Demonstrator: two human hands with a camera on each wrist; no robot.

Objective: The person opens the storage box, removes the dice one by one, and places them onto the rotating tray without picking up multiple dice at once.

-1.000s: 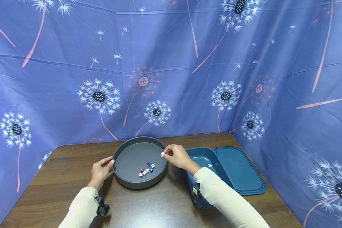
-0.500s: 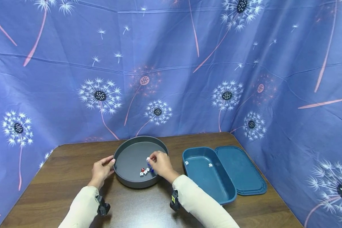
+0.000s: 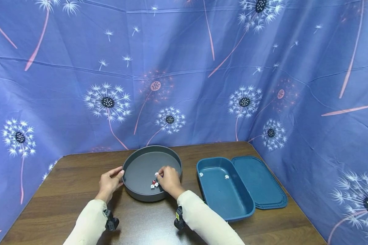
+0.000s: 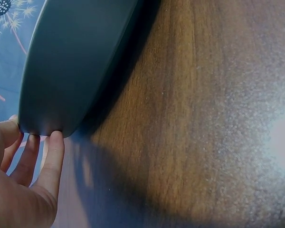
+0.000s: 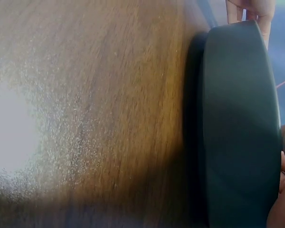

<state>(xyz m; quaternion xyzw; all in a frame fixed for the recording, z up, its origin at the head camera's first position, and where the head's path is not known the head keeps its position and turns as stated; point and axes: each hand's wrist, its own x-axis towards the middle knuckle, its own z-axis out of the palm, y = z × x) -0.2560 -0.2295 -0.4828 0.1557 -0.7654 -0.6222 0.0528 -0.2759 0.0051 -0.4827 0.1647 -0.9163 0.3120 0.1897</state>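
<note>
A round dark grey pan (image 3: 141, 166) stands on the table. My left hand (image 3: 108, 183) holds its left side, thumb at the rim and fingertips against the outer wall (image 4: 76, 61). My right hand (image 3: 170, 180) reaches inside the pan, thumb and fingers pinching a white die (image 3: 156, 174) low over its floor. Just below those fingertips lie a red die (image 3: 154, 182) and two white dice (image 3: 152, 186). The hand covers the right part of this group. In the right wrist view the pan's wall hides the fingertips and the die.
To the right stands an open blue plastic box (image 3: 227, 199) holding two white dice (image 3: 226, 177) near its far end. Its flat blue lid (image 3: 260, 183) lies beside it on the wooden table (image 3: 144, 224). A blue dandelion-print cloth (image 3: 190, 75) hangs behind and at the right.
My right hand has carried the white die from the pan's right rim leftward and down into the pan, over the other dice. My left hand stays on the pan.
</note>
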